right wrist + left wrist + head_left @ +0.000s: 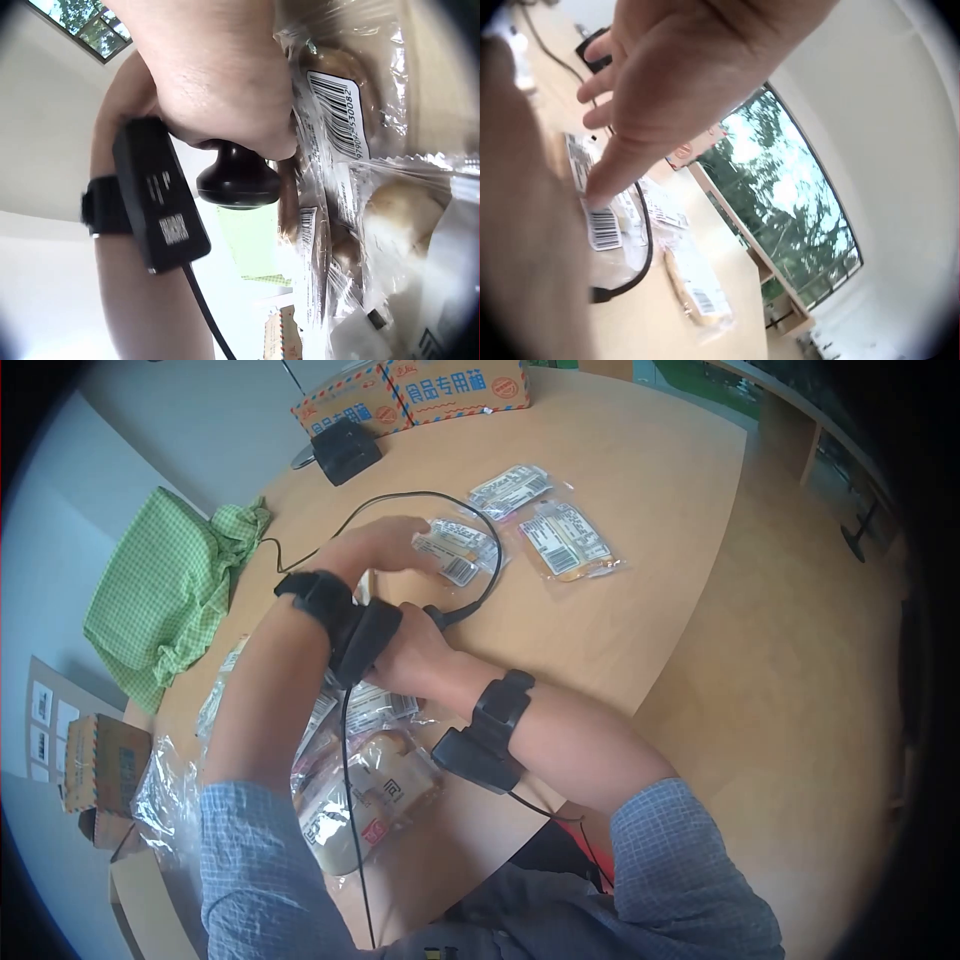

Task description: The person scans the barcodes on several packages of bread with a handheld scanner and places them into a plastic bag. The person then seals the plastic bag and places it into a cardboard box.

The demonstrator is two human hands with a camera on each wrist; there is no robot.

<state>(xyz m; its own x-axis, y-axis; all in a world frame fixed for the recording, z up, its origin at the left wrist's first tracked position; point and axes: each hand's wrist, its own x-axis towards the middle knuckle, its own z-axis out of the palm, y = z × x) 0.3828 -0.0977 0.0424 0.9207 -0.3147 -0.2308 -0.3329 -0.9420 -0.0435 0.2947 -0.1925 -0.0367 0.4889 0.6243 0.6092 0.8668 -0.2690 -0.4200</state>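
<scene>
My left hand (385, 548) reaches over the table with its fingers extended and apart. In the left wrist view its thumb overlaps a clear bread packet (604, 229) with a barcode label. My right hand (415, 650), partly behind the left wrist strap, grips a black corded barcode scanner (238, 184). The scanner's flared end shows below the hand in the right wrist view, beside several bagged breads (337, 112) with barcode labels. Two more labelled packets, one at the back (510, 490) and an orange-brown one (568, 542), lie farther right.
The black cable (497, 550) loops across the table near a black stand (345, 450). Printed cartons (460, 392) stand at the back. A green checked cloth (165, 595) lies at the left edge. A large bread bag (370, 800) sits at the near side, by crumpled clear plastic (170, 800).
</scene>
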